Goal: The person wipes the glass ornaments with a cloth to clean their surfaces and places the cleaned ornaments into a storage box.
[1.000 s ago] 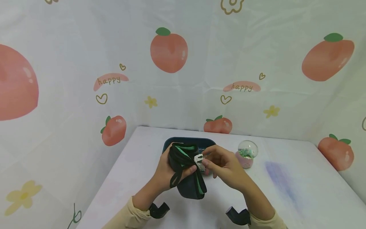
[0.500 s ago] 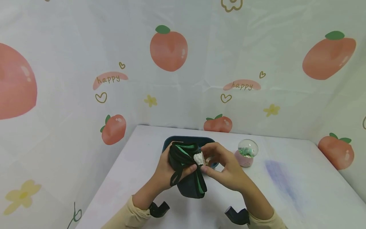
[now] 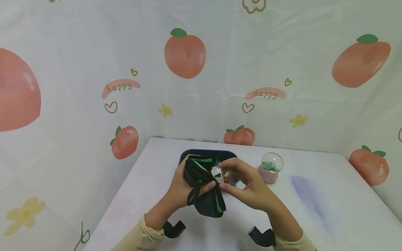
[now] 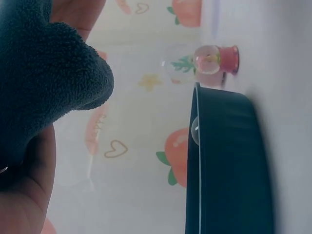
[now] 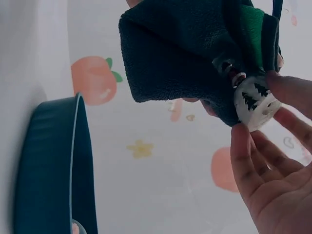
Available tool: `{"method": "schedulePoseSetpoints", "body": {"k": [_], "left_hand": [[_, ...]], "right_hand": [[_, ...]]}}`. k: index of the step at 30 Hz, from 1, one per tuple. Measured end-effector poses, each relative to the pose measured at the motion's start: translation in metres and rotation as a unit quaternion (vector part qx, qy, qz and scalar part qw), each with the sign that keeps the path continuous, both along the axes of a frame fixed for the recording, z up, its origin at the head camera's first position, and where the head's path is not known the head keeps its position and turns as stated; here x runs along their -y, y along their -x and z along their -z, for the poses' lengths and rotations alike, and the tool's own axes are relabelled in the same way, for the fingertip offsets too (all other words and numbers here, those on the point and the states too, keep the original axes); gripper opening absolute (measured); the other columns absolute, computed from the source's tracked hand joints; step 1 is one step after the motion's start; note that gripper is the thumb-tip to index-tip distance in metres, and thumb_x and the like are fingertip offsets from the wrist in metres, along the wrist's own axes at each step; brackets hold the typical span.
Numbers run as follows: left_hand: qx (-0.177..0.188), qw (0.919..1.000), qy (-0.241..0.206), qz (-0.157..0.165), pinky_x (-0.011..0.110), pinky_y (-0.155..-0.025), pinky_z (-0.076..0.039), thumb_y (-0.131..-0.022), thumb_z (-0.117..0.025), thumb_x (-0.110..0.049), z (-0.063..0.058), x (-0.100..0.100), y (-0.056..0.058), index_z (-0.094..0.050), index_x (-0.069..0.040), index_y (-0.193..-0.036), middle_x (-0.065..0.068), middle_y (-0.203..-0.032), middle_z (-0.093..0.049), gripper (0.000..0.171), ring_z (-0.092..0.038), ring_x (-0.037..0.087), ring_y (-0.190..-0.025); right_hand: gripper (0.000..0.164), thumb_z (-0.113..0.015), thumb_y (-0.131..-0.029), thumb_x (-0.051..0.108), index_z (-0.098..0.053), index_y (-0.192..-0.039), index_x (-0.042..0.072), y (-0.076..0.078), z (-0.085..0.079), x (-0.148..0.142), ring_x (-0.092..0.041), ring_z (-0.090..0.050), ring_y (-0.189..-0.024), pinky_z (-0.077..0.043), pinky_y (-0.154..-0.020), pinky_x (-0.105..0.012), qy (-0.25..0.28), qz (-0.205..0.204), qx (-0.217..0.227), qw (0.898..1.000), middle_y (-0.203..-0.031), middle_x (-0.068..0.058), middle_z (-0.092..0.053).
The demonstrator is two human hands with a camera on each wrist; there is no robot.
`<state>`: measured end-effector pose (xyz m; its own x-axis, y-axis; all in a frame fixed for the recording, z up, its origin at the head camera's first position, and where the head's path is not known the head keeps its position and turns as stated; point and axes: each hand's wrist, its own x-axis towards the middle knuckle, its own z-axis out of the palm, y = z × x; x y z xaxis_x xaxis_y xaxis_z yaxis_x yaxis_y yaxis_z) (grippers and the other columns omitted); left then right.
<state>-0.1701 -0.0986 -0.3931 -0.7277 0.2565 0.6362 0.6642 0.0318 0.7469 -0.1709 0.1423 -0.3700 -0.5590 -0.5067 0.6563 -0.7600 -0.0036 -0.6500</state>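
Observation:
My left hand (image 3: 182,186) grips a dark green cloth (image 3: 208,204) with a brighter green edge, bunched around a small snow globe (image 3: 216,174). The globe's white base, printed with black trees, pokes out on the right. Thumb and fingers of my right hand (image 3: 248,183) pinch that base. In the right wrist view, the cloth (image 5: 170,53) hangs in folds over most of the clear ball, and the base (image 5: 253,103) shows between the right fingertips. Cloth (image 4: 53,73) hides much of the left hand in the left wrist view.
A dark blue-green tray (image 3: 207,152) stands behind the hands, with a clear ball (image 4: 195,130) showing at its rim. To its right sits a snow globe with a pink base (image 3: 270,168). The left wrist view shows a smaller globe (image 4: 208,59) overlapping it. A printed backdrop closes the rear.
My right fingers have closed in on the white base, and it has turned, so its printed face looks different. The left hand and the cloth have stayed almost in place.

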Motion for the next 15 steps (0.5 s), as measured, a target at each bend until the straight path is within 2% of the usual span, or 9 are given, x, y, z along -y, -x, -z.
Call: {"method": "schedulePoseSetpoints", "body": {"k": [2, 4, 8, 11, 13, 15], "left_hand": [[-0.004, 1.0, 0.001, 0.0, 0.038, -0.095, -0.062, -0.08, -0.09, -0.004, -0.0006, -0.0001, -0.0001, -0.058, -0.012, -0.136, 0.01, -0.123, -0.07, 0.066, -0.071, 0.019, -0.111], [-0.006, 1.0, 0.002, 0.0, 0.038, -0.095, -0.062, -0.08, -0.09, -0.004, -0.0009, -0.0006, -0.0004, -0.058, -0.012, -0.136, 0.01, -0.123, -0.07, 0.065, -0.071, 0.019, -0.111], [-0.007, 1.0, 0.005, -0.001, 0.037, -0.095, -0.062, -0.079, -0.091, -0.005, -0.0006, -0.0017, -0.0008, -0.058, -0.012, -0.134, 0.01, -0.121, -0.07, 0.065, -0.071, 0.019, -0.11], [-0.007, 1.0, 0.005, -0.002, 0.037, -0.094, -0.062, -0.079, -0.091, -0.005, 0.0003, -0.0018, -0.0006, -0.058, -0.012, -0.133, 0.009, -0.12, -0.07, 0.064, -0.07, 0.018, -0.11], [-0.007, 1.0, 0.003, 0.001, 0.037, -0.094, -0.062, -0.079, -0.091, -0.004, 0.001, -0.0015, -0.0005, -0.058, -0.012, -0.133, 0.01, -0.121, -0.07, 0.064, -0.071, 0.019, -0.11], [-0.005, 1.0, 0.001, 0.004, 0.037, -0.094, -0.062, -0.079, -0.09, -0.004, 0.0012, -0.0014, -0.0005, -0.057, -0.012, -0.133, 0.01, -0.121, -0.07, 0.064, -0.071, 0.018, -0.111]], "right_hand": [[0.059, -0.079, -0.086, -0.013, -0.058, -0.139, 0.002, 0.0002, -0.0004, -0.0002, -0.018, -0.064, -0.101, -0.063, -0.077, -0.035, 0.003, -0.005, -0.006, 1.0, -0.116, -0.009, -0.067], [0.058, -0.077, -0.088, -0.01, -0.057, -0.141, 0.003, -0.0006, -0.0007, -0.001, -0.016, -0.065, -0.101, -0.062, -0.078, -0.034, -0.006, 0.015, 0.008, 1.0, -0.116, -0.009, -0.068], [0.04, -0.072, -0.097, 0.0, -0.062, -0.134, 0.01, -0.0032, -0.0016, -0.0024, -0.014, -0.068, -0.09, -0.061, -0.072, -0.03, -0.037, 0.066, 0.072, 0.995, -0.105, -0.006, -0.071], [0.023, -0.07, -0.1, 0.005, -0.068, -0.122, 0.012, -0.0039, -0.002, -0.002, -0.016, -0.07, -0.08, -0.061, -0.064, -0.031, -0.048, 0.077, 0.1, 0.991, -0.097, -0.006, -0.073], [0.021, -0.071, -0.1, 0.004, -0.069, -0.119, 0.012, -0.0039, -0.0018, -0.0016, -0.016, -0.071, -0.08, -0.062, -0.066, -0.031, -0.048, 0.073, 0.102, 0.991, -0.097, -0.005, -0.074], [0.026, -0.073, -0.097, 0.001, -0.07, -0.121, 0.012, -0.0036, -0.002, -0.0016, -0.014, -0.073, -0.087, -0.063, -0.07, -0.031, -0.045, 0.067, 0.087, 0.993, -0.103, -0.005, -0.075]]}}
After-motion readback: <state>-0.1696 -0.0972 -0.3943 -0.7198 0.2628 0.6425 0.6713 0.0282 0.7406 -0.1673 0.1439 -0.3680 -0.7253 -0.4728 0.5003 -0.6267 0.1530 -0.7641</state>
